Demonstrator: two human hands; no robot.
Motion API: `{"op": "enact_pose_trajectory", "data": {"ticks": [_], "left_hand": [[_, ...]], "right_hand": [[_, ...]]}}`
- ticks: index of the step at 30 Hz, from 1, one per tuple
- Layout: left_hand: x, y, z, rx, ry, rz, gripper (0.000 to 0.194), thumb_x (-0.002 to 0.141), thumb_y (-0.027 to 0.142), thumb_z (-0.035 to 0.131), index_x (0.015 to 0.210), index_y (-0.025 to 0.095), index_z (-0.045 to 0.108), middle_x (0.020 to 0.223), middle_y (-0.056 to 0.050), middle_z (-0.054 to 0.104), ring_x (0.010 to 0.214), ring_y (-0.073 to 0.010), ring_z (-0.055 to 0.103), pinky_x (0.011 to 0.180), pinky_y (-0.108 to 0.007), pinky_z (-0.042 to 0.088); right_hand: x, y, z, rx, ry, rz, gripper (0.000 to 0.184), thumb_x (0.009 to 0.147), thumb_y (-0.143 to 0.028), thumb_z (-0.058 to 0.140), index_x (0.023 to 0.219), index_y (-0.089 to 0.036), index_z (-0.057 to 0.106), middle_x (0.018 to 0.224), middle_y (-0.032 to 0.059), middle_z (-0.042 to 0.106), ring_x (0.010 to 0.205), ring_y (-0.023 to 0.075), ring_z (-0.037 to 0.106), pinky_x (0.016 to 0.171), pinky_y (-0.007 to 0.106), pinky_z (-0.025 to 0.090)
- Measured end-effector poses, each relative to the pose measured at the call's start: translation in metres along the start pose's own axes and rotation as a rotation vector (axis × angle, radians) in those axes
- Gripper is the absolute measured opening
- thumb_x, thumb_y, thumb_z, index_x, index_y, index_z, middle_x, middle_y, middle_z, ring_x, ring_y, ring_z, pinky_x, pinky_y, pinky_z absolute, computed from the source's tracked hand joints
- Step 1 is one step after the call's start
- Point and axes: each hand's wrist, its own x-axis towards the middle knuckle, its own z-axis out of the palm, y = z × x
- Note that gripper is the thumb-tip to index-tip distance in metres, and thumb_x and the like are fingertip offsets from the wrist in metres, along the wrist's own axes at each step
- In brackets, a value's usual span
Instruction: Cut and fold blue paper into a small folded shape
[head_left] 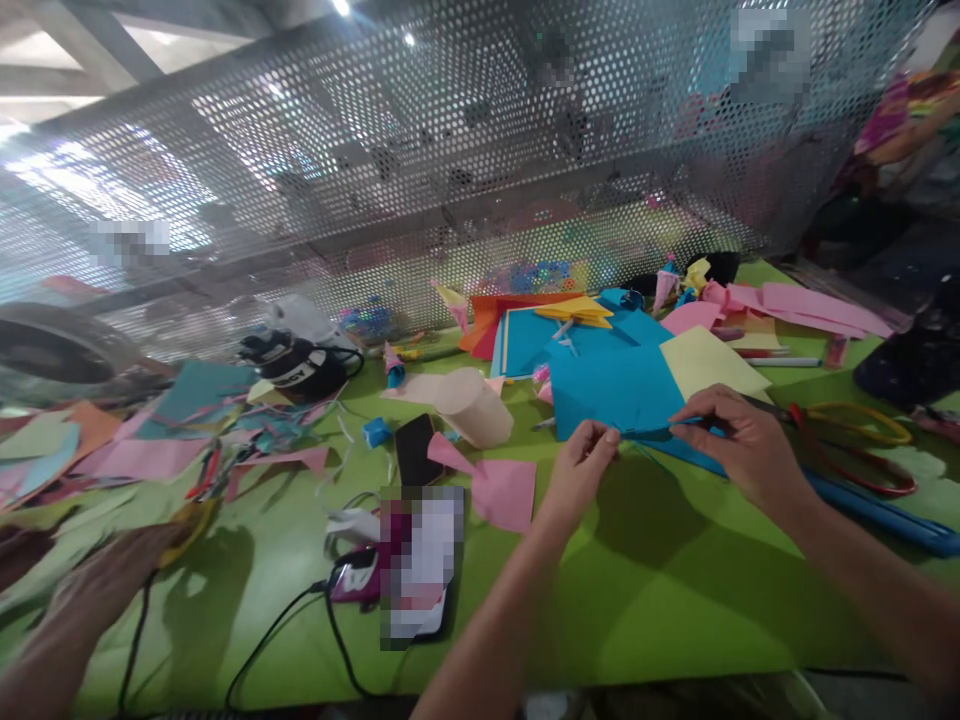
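1. Just right of centre in the frame, I have my left hand (583, 462) and my right hand (731, 437) above the green table (675, 620), facing each other with a narrow gap between their fingertips.
2. Across that gap runs a thin blue strip (643, 433), close to the near edge of a blue sheet (615, 385).
3. My left hand is closed in a pinch, thumb against forefinger, on the strip's left end. My right hand pinches the other end, its remaining fingers loosely bent.
4. I judge the step in hand to be fine fingertip work on the strip, perhaps twisting or straightening it; from this single view I can't tell which.
5. To my eye, the next move calls for light, even pressure from both pinches and very little pull, since something this slender could slip or tear.
6. The strip looks narrow and deep blue, so near the sheet's colour that its edges blur into it on my screen. I can't tell whether it is flat or rolled. A thin darker line shows just below, either a loose end or shadow.
7. Beyond my right hand lies a yellow paper square (714, 365); scissors (808, 450) with red and yellow handles rest to its right, and pink paper (504, 495) lies left of my left hand.
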Motion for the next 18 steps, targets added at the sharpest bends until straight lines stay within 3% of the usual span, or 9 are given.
{"op": "enact_pose_trajectory", "data": {"ticks": [3, 10, 15, 18], "left_hand": [[-0.001, 0.001, 0.002, 0.114, 0.024, 0.116, 0.031, 0.092, 0.045, 0.066, 0.108, 0.019, 0.069, 0.101, -0.005, 0.07, 0.086, -0.0151, 0.059, 0.075, -0.026, 0.044], [0.005, -0.012, 0.001, 0.069, 0.042, 0.09, 0.021, 0.091, 0.036, 0.067, 0.09, 0.016, 0.073, 0.085, -0.005, 0.072, 0.077, -0.0155, 0.061, 0.071, -0.026, 0.046], [-0.001, 0.003, 0.001, 0.412, -0.022, 0.277, 0.021, 0.096, 0.036, 0.064, 0.107, 0.024, 0.076, 0.107, -0.007, 0.077, 0.103, -0.023, 0.066, 0.09, -0.033, 0.047], [-0.004, 0.006, 0.005, 0.514, -0.096, 0.345, 0.021, 0.096, 0.036, 0.064, 0.109, 0.024, 0.076, 0.11, -0.007, 0.078, 0.103, -0.0241, 0.066, 0.093, -0.036, 0.045]], "right_hand": [[0.0, 0.006, 0.001, 0.066, -0.013, 0.092, 0.024, 0.083, -0.05, 0.078, 0.085, -0.027, 0.074, 0.082, 0.0029, 0.067, 0.077, 0.021, 0.059, 0.067, 0.034, 0.047], [-0.001, 0.003, 0.006, 0.201, -0.045, 0.241, 0.028, 0.077, -0.052, 0.082, 0.084, -0.026, 0.075, 0.075, 0.0004, 0.065, 0.068, 0.0169, 0.055, 0.06, 0.03, 0.043], [-0.001, 0.0, 0.008, 0.188, -0.074, 0.257, 0.033, 0.074, -0.057, 0.082, 0.077, -0.024, 0.074, 0.069, -0.0006, 0.062, 0.065, 0.0156, 0.052, 0.06, 0.03, 0.041], [-0.004, 0.002, 0.011, 0.144, -0.135, 0.253, 0.033, 0.075, -0.056, 0.082, 0.077, -0.024, 0.073, 0.07, -0.0007, 0.062, 0.068, 0.0163, 0.053, 0.064, 0.031, 0.042]]}}
